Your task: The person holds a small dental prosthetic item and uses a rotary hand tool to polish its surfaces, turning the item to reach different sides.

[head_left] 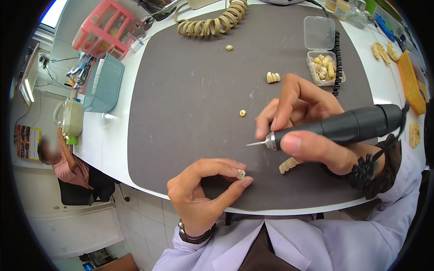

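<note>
My left hand point(203, 189) pinches a small tooth-shaped piece point(240, 174) between thumb and fingertips, low over the grey mat point(172, 99). My right hand point(307, 108) grips a black rotary handpiece point(343, 124), its thin metal bit point(255, 143) pointing left, a short way above the piece in my left hand. Behind the right thumb lies a curved strip of tooth shapes point(286, 166). Farther up the mat are a joined group of crowns point(273, 77) and two single crowns point(242, 113) point(229, 47). An open clear box point(322, 80) holds several more tooth pieces.
A coiled beige hose point(199, 28) lies at the back. At left stand a pink drawer unit point(97, 29) and a blue basket point(103, 83); an orange tray point(409, 77), dental pieces point(379, 52) and jars point(357, 16) sit at right. Another person point(72, 167) sits at the far left.
</note>
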Demonstrator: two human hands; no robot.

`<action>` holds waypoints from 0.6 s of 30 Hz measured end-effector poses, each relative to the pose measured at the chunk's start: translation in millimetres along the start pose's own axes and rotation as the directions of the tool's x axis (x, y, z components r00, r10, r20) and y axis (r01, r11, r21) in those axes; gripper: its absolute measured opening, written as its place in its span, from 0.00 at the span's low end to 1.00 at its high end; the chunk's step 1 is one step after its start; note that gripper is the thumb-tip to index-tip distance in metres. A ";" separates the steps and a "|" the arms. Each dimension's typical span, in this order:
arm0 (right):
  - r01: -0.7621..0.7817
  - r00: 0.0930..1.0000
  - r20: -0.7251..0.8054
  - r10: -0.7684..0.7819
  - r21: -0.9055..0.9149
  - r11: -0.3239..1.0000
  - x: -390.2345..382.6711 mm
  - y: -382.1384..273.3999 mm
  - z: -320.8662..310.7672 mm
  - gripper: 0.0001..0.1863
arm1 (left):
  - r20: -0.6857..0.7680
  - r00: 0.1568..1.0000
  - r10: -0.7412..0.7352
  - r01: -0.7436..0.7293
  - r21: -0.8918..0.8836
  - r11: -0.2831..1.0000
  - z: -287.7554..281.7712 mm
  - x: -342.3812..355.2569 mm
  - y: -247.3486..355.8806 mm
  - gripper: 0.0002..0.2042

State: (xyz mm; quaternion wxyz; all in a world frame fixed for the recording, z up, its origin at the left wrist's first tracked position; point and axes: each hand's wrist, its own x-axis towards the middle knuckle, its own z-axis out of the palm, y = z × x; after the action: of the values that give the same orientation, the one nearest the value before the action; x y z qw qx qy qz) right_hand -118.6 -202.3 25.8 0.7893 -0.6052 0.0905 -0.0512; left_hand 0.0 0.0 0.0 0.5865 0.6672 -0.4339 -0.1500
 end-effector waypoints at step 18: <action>0.573 0.816 0.244 -0.524 -0.460 0.679 -2.0 26.9 8.6 0.13 | -0.026 0.999 0.037 -0.038 -0.009 0.999 2.1 -2.2 -4.2 0.12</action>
State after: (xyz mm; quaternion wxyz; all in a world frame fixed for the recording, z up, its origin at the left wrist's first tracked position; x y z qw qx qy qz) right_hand -119.5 -186.7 2.2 0.5499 -0.7934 -0.1211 -0.2314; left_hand -1.1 0.0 -5.1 0.5981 0.6580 -0.4379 -0.1324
